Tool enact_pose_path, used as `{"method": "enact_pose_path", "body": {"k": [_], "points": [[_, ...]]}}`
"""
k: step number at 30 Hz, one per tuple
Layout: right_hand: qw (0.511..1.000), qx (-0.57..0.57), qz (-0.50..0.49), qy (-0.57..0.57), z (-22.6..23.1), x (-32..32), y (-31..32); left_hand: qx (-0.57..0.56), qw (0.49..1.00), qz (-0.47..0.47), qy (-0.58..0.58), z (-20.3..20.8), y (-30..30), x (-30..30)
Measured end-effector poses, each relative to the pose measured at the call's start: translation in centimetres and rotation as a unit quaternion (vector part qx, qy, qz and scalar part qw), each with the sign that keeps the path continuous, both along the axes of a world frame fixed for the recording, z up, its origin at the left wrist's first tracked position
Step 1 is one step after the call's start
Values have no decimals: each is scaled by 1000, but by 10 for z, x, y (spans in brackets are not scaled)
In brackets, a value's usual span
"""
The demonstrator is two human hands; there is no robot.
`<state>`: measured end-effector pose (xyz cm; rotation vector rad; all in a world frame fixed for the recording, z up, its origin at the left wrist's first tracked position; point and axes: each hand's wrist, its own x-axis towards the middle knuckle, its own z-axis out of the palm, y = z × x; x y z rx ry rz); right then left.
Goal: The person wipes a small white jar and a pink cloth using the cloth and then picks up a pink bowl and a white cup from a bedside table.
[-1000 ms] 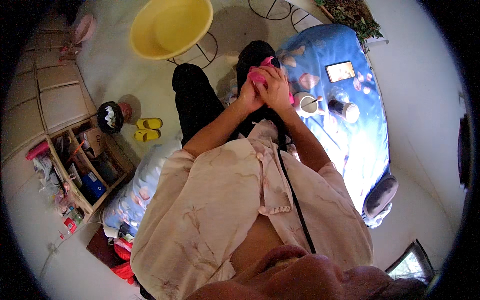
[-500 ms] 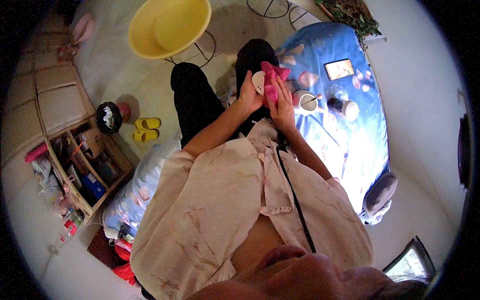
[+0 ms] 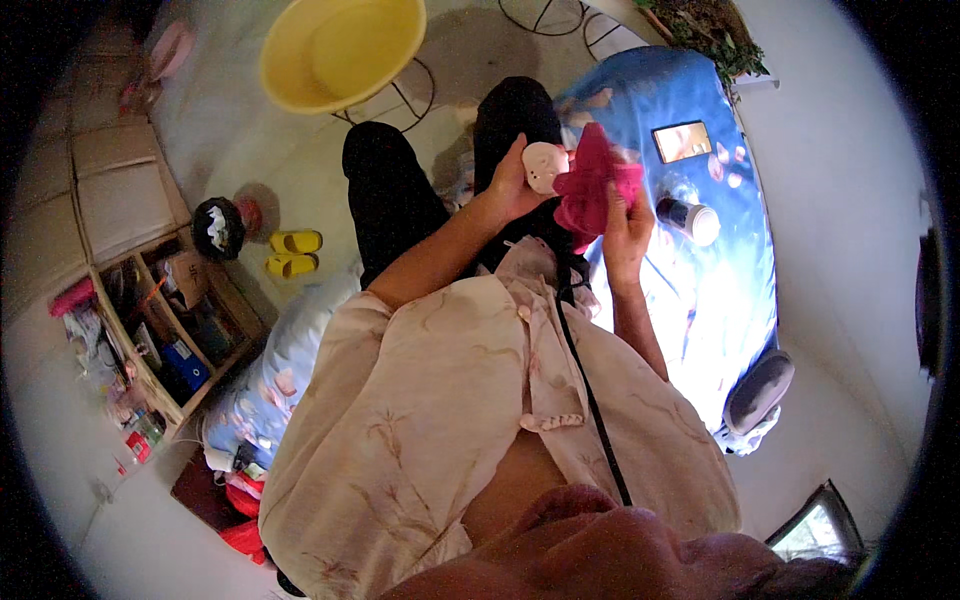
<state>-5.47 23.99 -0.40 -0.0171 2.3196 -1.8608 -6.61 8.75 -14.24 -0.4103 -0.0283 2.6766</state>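
Note:
My left hand (image 3: 512, 187) is closed on the edge of a round white piece (image 3: 545, 167) with a few small dark holes in it, held above my knee. What the piece is exactly, I cannot make out. Beside it, a bunched pink cloth (image 3: 600, 185) hangs from my right hand (image 3: 627, 237), whose fingers pinch it. The cloth's left edge overlaps or lies close to the white piece. A white mug seen earlier is now hidden by the cloth and right hand. To the right, a dark jar with a white lid (image 3: 690, 219) lies on the blue bedspread (image 3: 640, 90).
A lit phone (image 3: 681, 142) rests on the bedspread. Ahead stands a yellow basin (image 3: 345, 55) on a wire stand. Yellow slippers (image 3: 295, 253), a black-lined bin (image 3: 216, 232) and a wooden compartment unit (image 3: 178, 410) are to the left. A potted plant (image 3: 715, 45) is at the far right.
My right hand has moved right with the cloth, away from the white piece, which now shows more of its face. The cloth has spread and covers the mug.

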Motion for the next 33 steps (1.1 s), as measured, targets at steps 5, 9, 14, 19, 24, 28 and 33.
{"method": "enact_pose_path", "body": {"k": [5, 9, 14, 19, 24, 28, 33], "points": [[878, 302, 212, 304, -56, -1, -15, -80, 994, 12, 68, -6, 9, -3], [875, 326, 165, 318, -79, -22, -28, -127, 985, 54, 104, 4, 12, 0], [902, 307, 177, 247, -121, -69, -38, -80, 996, 32, 32, -2, 12, -9], [910, 303, 206, 192, -126, -58, -32, -72, 994, 79, 21, -11, 16, -7], [913, 277, 178, 242, -83, -13, -17, -95, 994, 42, 39, -3, 12, -3], [911, 263, 177, 265, -84, -24, -24, -114, 992, 45, 41, -2, 10, -1], [909, 288, 160, 254, -117, -66, -41, -73, 996, 34, 29, -4, 10, -7]]}}
